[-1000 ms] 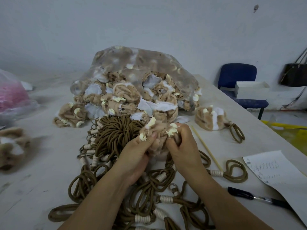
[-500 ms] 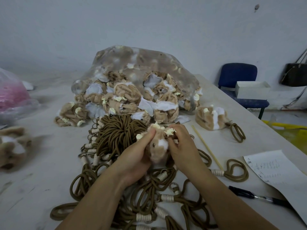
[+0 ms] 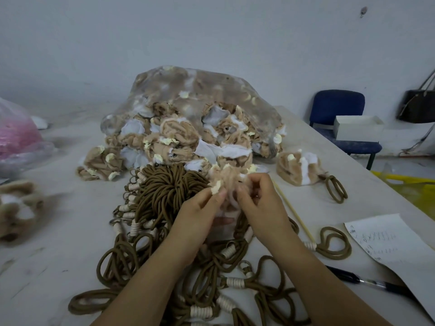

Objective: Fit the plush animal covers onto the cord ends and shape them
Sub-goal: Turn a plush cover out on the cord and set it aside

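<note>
Pinching plush cover (image 3: 229,178), both hands (image 3: 200,208) (image 3: 261,203), above cords (image 3: 164,191)

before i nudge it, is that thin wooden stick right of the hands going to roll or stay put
It may roll sideways: the stick looks thin, round and straight on the flat table. It is probably light and stiff, since it shows no bend. Its near end seems to touch a cord loop, which might stop it.

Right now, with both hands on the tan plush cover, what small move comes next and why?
Probably pull the tan plush animal cover down and smooth it: the left hand and right hand both pinch its bunched fabric, which looks crumpled, not yet shaped.
</note>
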{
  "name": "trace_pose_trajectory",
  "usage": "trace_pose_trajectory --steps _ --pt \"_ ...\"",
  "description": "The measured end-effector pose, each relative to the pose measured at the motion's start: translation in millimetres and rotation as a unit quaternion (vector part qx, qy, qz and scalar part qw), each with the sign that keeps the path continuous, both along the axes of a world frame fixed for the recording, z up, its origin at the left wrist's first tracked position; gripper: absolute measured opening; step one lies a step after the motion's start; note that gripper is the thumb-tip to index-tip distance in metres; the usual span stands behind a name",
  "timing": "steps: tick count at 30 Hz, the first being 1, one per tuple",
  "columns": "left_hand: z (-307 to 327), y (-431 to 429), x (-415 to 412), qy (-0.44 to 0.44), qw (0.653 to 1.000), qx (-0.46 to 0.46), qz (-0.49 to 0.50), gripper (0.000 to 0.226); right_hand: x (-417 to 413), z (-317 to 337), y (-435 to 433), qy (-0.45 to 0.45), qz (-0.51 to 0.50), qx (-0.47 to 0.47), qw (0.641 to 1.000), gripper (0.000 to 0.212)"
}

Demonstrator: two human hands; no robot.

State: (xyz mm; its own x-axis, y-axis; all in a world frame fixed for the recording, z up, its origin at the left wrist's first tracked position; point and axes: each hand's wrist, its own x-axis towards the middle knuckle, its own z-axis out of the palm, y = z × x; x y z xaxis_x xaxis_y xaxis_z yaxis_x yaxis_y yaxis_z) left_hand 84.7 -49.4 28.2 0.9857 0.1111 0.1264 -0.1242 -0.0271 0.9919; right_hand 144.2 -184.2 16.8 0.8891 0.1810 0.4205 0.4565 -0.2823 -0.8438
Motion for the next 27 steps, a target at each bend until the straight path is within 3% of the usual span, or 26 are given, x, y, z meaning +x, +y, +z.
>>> trace_pose_trajectory --steps 1,2,4,6,8,13,17,21,24,27 --pt "-0.5 0.6 0.6 -0.032 0.993 0.102 0.052 0.027 1.4 -0.4 -1.3 0.018 0.005 0.014 1.0 0.013" --pt "-1.0 0.9 1.7 -0.085 0.964 0.225 0.112 0.036 2.2 -0.6 -2.2 0.033 0.01 0.026 0.999 0.015" --pt "-4.5 -0.5 5.2 -0.208 0.863 0.425 0.174 0.067 3.2 -0.8 -3.2 0.042 0.001 0.022 0.999 0.017" --pt "-8.2 -3.5 8.6 -0.265 0.778 0.553 0.135 0.083 2.4 -0.2 -3.1 0.037 -0.004 -0.011 0.999 0.017" --pt "-13.0 -5.1 11.6 -0.266 0.746 0.602 0.103 0.08 -0.6 0.4 -1.2 0.028 0.019 -0.043 0.999 0.019" --pt "-13.3 -0.6 13.1 -0.218 0.78 0.564 0.162 0.049 -11.5 -1.0 12.4 -0.039 0.03 -0.129 0.99 0.017" --pt "-15.8 -0.5 14.3 -0.181 0.786 0.568 0.166 0.022 -17.9 2.4 18.9 -0.057 0.034 -0.119 0.991 0.025" --pt "-17.4 1.8 15.7 -0.19 0.792 0.557 0.161 0.03 -18.1 5.9 14.3 -0.024 0.036 -0.051 0.998 0.014" --pt "-16.2 8.7 17.5 -0.177 0.799 0.554 0.151 0.051 -7.6 9.5 3.2 0.006 0.0 0.008 1.0 0.029" --pt "-16.5 10.7 17.7 -0.187 0.787 0.569 0.147 0.046 -0.3 12.5 -4.3 0.029 -0.015 0.052 0.998 0.028"
